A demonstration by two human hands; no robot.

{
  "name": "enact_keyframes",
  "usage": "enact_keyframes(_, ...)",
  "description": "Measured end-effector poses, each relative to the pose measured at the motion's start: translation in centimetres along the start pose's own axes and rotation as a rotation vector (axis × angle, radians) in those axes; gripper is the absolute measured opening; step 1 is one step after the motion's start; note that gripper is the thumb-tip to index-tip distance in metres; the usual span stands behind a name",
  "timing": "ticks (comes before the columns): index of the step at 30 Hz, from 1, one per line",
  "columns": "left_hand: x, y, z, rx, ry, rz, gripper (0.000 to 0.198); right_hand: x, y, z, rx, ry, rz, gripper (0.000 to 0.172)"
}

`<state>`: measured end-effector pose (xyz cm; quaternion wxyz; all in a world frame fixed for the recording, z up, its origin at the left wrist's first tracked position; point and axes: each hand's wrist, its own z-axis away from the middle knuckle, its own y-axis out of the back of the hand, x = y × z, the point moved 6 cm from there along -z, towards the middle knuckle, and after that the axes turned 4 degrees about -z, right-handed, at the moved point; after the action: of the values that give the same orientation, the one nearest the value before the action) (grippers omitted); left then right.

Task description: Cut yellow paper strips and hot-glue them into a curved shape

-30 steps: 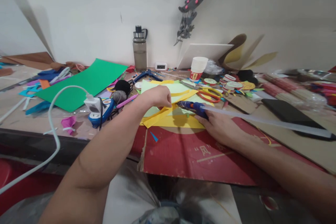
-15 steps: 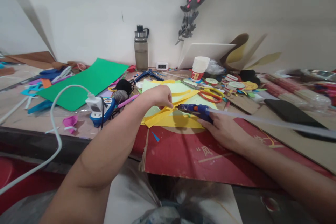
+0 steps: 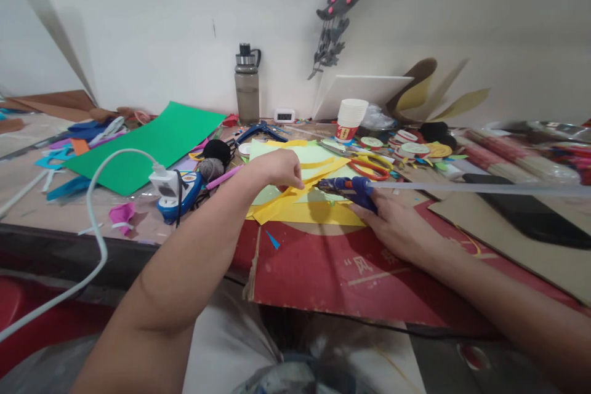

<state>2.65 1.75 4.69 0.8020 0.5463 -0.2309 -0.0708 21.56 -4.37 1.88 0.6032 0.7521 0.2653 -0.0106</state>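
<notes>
My left hand (image 3: 276,169) is closed in a pinch on a yellow paper strip (image 3: 286,197) lying over yellow and pale green sheets (image 3: 314,214). My right hand (image 3: 397,225) grips a blue glue gun (image 3: 348,186) with a long clear glue stick (image 3: 475,188) reaching out to the right. The gun's nozzle points left at the strip, just right of my left fingers. Both hands rest over a red cardboard sheet (image 3: 341,271).
A green sheet (image 3: 148,144), a white plug and cable (image 3: 162,183), a second blue glue gun (image 3: 187,192), yarn balls (image 3: 213,159), a water bottle (image 3: 247,86), paper cups (image 3: 351,117), orange scissors (image 3: 369,167), tape rolls (image 3: 410,149) and a dark phone (image 3: 530,215) crowd the table.
My right hand has tilted the glue gun, so the glue stick has risen to nearly level. The nozzle has shifted slightly right. My left hand has stayed on the strip.
</notes>
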Motion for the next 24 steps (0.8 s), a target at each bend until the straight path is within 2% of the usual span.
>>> enact_keyframes(10, -0.1, 0.0, -0.2, -0.018, -0.029, -0.041, 0.026, -0.9, 0.4, -0.3, 0.047, 0.067, -0.034, 0.024)
enact_keyframes(18, -0.5, -0.1, -0.3, -0.027, -0.004, -0.032, 0.026, -1.3, 0.0, -1.3, 0.033, -0.015, -0.039, 0.016)
enact_keyframes(24, -0.7, -0.3, -0.6, -0.025, -0.018, 0.008, 0.027, -1.8, -0.3, -1.1, 0.013, 0.028, -0.072, 0.018)
